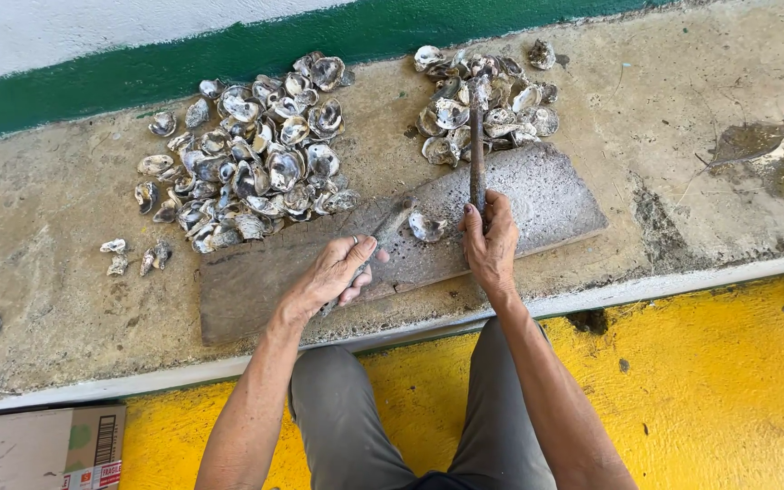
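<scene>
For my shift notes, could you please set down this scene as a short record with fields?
Left hand: left hand holds a flat grey blade-like tool down on the board
Right hand: right hand grips a wooden stick, raised upright
Between the hands: one shell on the worn board
Behind the board: large shell pile to the left, smaller shell pile to the right
Surface: concrete ledge
Below: yellow floor, cardboard box

cardboard box (pixel 43 447) cut off at lower left edge, tool (pixel 387 229) blurred in left grip (pixel 336 271)
</scene>
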